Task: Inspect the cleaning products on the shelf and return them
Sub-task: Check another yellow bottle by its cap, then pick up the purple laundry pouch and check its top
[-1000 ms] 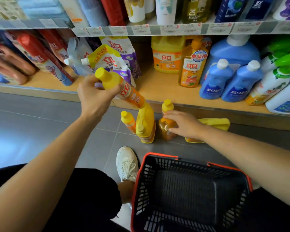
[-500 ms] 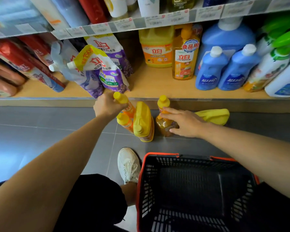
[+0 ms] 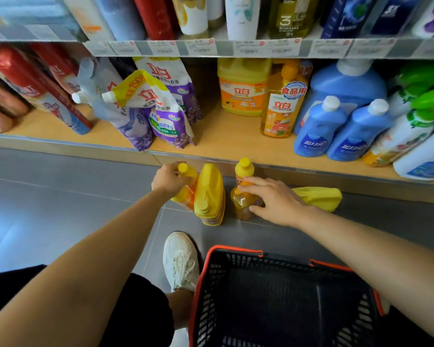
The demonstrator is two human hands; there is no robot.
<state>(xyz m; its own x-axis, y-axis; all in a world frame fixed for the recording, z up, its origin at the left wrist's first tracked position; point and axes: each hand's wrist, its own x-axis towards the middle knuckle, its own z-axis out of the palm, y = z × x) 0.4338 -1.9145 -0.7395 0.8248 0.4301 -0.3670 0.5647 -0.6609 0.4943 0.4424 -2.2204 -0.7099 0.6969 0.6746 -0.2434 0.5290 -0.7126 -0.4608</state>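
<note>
Low on the grey tiles before the bottom shelf (image 3: 226, 136), the left hand (image 3: 169, 180) is clenched round the neck of a small orange detergent bottle (image 3: 187, 172), yellow cap poking out, tucked against the left side of a yellow jug (image 3: 209, 194). Whether the bottle's base touches down, I can't tell. Just right of the jug an amber dish-soap bottle (image 3: 242, 199) stands upright, and the right hand (image 3: 273, 199) clasps its shoulder, fingers above, thumb below. Beyond that hand a yellow container (image 3: 321, 196) lies on its side. A red-rimmed black basket (image 3: 236, 249) sits nearest.
</note>
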